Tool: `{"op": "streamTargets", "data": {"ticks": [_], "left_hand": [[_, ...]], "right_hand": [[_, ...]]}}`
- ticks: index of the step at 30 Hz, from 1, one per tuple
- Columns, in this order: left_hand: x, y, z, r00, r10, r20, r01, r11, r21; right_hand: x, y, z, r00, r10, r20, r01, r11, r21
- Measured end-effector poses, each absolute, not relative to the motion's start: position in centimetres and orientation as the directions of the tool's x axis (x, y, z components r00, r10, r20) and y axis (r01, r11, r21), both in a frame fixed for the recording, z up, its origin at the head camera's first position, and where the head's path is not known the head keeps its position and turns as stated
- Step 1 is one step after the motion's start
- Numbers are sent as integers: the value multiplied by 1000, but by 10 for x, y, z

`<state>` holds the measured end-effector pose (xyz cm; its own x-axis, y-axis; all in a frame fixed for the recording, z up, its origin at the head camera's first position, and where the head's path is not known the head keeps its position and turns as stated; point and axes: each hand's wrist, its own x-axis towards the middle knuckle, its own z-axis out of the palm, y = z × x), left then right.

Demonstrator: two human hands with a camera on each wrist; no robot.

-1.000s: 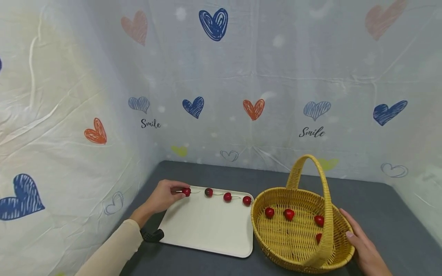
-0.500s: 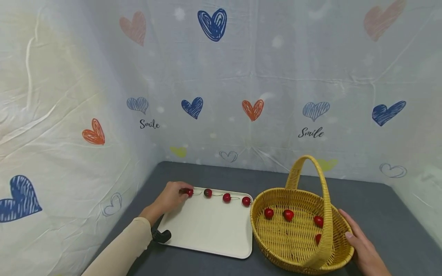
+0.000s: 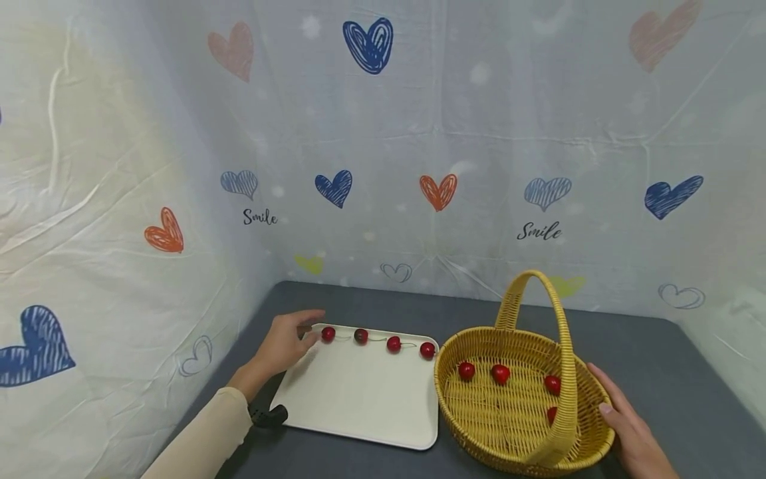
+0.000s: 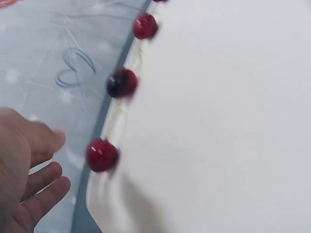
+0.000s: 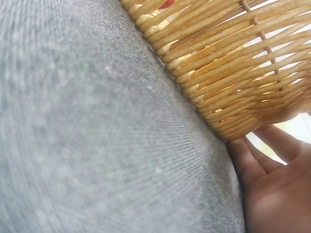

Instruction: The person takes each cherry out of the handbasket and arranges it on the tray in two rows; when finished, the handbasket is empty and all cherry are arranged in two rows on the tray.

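Along the far edge of the white tray (image 3: 365,396) lies a row of several red cherries with thin stems. My left hand (image 3: 286,342) is beside the leftmost cherry (image 3: 328,334), thumb and fingers apart and nothing between them. In the left wrist view a small gap separates the fingertips from that cherry (image 4: 102,155); the one after it (image 4: 122,82) has a dark patch. My right hand (image 3: 634,429) grips the right rim of the yellow wicker basket (image 3: 479,436), thumb over the rim and fingers along the outer wall. Several cherries lie in the basket, one (image 3: 552,415) partly hidden behind the handle.
The basket's tall arched handle (image 3: 565,346) rises over its right part. Basket and tray stand side by side, nearly touching, on a dark grey tabletop (image 3: 383,303). A pale curtain (image 3: 389,133) with printed hearts hangs behind and to the left.
My left hand has let go of the leftmost cherry and drawn slightly left; that cherry sits a little further right than a second ago. The right hand and basket look unmoved.
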<state>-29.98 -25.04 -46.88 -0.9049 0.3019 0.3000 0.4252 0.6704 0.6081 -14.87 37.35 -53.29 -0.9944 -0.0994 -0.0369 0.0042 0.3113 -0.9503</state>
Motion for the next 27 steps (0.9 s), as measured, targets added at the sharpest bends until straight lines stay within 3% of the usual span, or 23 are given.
{"op": "streamTargets", "data": {"ticks": [7, 16, 27], "left_hand": [[-283, -223, -442, -859, 389, 332, 475, 367, 800], [-262, -154, -414, -741, 588, 324, 428, 41, 903], [-252, -59, -419, -586, 758, 286, 347, -85, 934]], "right_hand": [[-147, 374, -532, -995, -92, -35, 2, 333, -943], [-147, 371, -530, -995, -80, -62, 32, 330, -943], [-147, 372, -534, -996, -88, -10, -18, 305, -952]]}}
